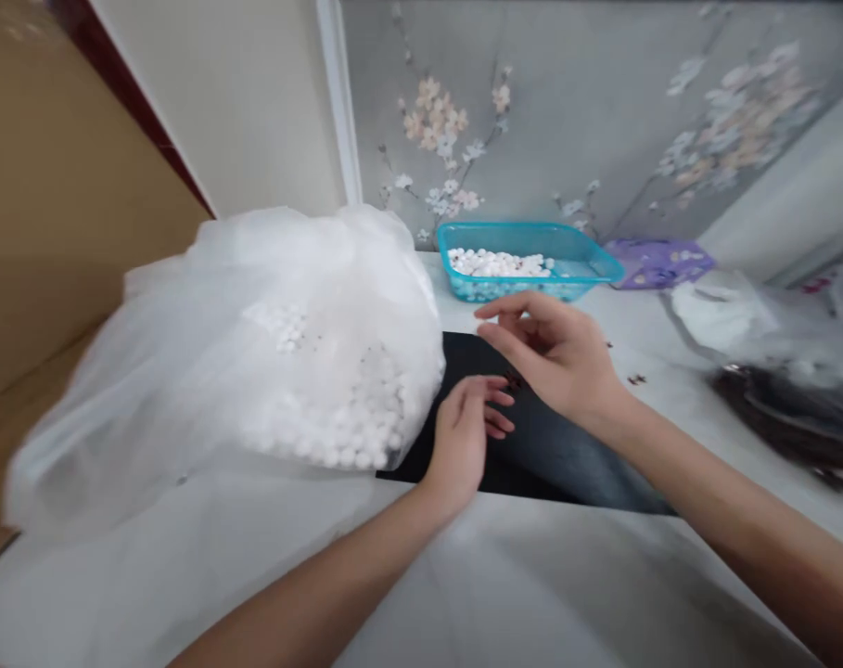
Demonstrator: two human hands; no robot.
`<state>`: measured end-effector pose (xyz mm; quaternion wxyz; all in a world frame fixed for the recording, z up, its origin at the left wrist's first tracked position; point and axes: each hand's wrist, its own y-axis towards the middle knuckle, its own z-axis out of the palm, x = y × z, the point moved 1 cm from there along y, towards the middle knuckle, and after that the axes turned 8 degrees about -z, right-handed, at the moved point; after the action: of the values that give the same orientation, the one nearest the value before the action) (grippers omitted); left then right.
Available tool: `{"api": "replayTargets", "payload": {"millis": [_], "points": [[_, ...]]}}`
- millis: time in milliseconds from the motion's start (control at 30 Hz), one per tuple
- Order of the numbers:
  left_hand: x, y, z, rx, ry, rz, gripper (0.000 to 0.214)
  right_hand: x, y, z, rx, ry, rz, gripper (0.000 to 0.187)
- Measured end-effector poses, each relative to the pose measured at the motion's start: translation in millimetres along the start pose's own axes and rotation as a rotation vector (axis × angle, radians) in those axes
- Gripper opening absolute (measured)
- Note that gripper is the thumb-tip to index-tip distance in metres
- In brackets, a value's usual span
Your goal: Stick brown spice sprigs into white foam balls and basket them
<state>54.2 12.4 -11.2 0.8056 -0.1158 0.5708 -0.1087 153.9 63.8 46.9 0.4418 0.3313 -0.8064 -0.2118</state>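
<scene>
Specks of dark brown material [512, 378] lie just between our two hands, at the edge of a black panel [421, 455], and a few more specks [635, 378] sit further right on the white tabletop [661, 366]. Our right hand [553, 357] hovers over the nearer specks, its thumb and forefinger drawn into a narrow gap; whether those fingers [515, 315] hold anything tiny, we cannot tell. Our left hand [463, 441] is lower and closer to us, its fingers [494, 399] loosely curled and slightly parted, holding nothing we can see. Past the panel shows a stretch of blue denim [574, 445]. Just left of our hands, a large transparent plastic bag [185, 390] bulges with white foam balls [351, 417]. Ahead, a turquoise plastic tray [529, 239] holds more of these balls [497, 264], with a purple packet [657, 263] beside it. To the right are a crumpled white wrapper [720, 311] and a blurred dark heap in plastic [783, 417]. Behind everything rises a grey wall printed with blossoms [435, 121], next to a white door frame [338, 93]
</scene>
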Motion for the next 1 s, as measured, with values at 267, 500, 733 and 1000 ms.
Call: {"api": "replayTargets", "payload": {"millis": [267,500,733,1000], "points": [[0,7,-3.6,-0.019,0.038,0.016,0.030,-28,-61,-1,0.056,0.080,0.087,0.013],[-4,10,-1.0,-0.099,0.081,0.008,0.027,-37,-55,-14,0.045,0.063,0.069,0.015],[0,13,-3.4,-0.162,0.162,0.066,0.035,-62,-62,-25,0.275,-0.270,0.056,0.017],[-2,11,-0.7,-0.150,0.162,0.026,0.030,-61,-61,-22,0.335,-0.345,0.089,0.016]]}}
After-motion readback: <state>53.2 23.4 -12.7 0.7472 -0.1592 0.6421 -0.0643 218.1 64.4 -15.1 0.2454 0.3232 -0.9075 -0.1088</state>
